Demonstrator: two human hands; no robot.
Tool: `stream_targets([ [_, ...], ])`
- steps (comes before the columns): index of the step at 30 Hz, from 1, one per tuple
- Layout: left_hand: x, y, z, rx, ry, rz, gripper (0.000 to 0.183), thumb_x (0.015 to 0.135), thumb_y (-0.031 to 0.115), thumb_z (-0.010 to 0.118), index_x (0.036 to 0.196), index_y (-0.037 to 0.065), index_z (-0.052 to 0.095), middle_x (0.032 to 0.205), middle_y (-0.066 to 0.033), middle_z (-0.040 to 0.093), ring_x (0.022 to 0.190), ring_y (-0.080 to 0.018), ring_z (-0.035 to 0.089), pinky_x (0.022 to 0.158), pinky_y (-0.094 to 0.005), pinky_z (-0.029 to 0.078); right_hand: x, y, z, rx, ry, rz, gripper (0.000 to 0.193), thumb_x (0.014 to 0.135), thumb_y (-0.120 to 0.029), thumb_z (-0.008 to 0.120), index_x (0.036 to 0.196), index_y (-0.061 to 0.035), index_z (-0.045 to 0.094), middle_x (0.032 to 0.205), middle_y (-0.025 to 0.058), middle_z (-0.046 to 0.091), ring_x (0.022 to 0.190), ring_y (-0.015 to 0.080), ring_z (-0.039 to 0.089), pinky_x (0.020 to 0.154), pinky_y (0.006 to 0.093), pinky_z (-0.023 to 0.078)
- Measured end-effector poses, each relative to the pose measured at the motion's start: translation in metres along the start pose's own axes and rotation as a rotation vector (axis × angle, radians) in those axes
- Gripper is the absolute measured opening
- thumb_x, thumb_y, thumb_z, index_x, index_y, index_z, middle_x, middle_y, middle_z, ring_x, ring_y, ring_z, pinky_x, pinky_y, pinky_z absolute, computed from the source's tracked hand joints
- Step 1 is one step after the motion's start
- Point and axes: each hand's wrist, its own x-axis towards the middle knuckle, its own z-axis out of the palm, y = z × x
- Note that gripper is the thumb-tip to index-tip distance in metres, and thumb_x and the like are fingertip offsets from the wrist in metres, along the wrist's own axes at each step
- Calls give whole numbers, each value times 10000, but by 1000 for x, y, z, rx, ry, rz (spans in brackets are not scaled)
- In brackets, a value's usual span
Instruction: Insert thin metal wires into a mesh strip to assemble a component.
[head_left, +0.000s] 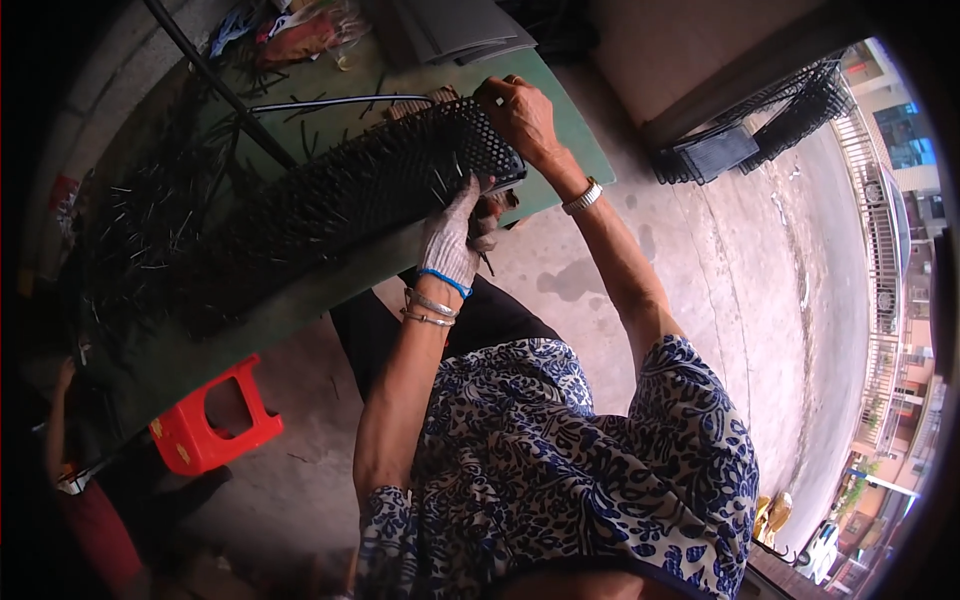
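A long black perforated piece (400,150) lies slantwise over the green table, with many thin black strips sticking out of it. My left hand (455,235), in a whitish knit glove with bare fingertips, is closed around the lower edge of its right end. At the upper corner of that same end, my bare right hand (520,112) has its fingers curled in a pinch. What sits between those fingertips is hidden.
Loose black strips (150,210) heap on the left of the green table (575,130). A dark pole (205,65) crosses it, and grey sheets (455,30) lie at the back. A red stool (215,415) stands below left. Black mesh baskets (745,140) are at right. Another person's arm (58,410) shows far left.
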Motion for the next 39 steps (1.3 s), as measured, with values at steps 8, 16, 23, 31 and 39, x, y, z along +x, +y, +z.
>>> stream_targets([
  [8,-16,-2,15,176,212,111,206,914,297,662,935,94,683,720,-32,635,466,-41,447,377,-180,279,-32,-32,-40,535,-419,319,321,903,-301,672,1083,-35,677,1051,99,695,918,130,623,803,299,493],
  [16,-16,-2,12,337,21,49,210,905,309,665,917,100,686,771,-57,681,446,-34,435,362,-172,259,-37,-40,-55,755,-312,386,194,908,-150,634,1017,7,600,883,65,676,835,132,618,744,292,493],
  [23,-5,-10,6,203,177,90,182,937,276,624,964,102,672,813,-50,690,519,-60,522,403,-192,374,-6,-2,-19,300,324,91,92,942,-93,557,941,-10,517,843,121,692,591,190,659,560,292,513],
  [31,-15,-5,17,34,86,24,190,949,254,612,1029,85,644,817,-56,678,589,-103,574,474,-248,468,-7,22,11,110,221,196,104,892,-156,614,918,-69,664,863,125,694,641,224,672,588,348,511],
  [39,-5,-6,0,-23,-30,-1,234,937,278,633,1038,68,654,802,-72,670,497,-65,436,407,-203,305,-8,10,-1,-64,46,109,179,887,-269,633,956,-114,692,838,126,657,742,302,649,652,382,498],
])
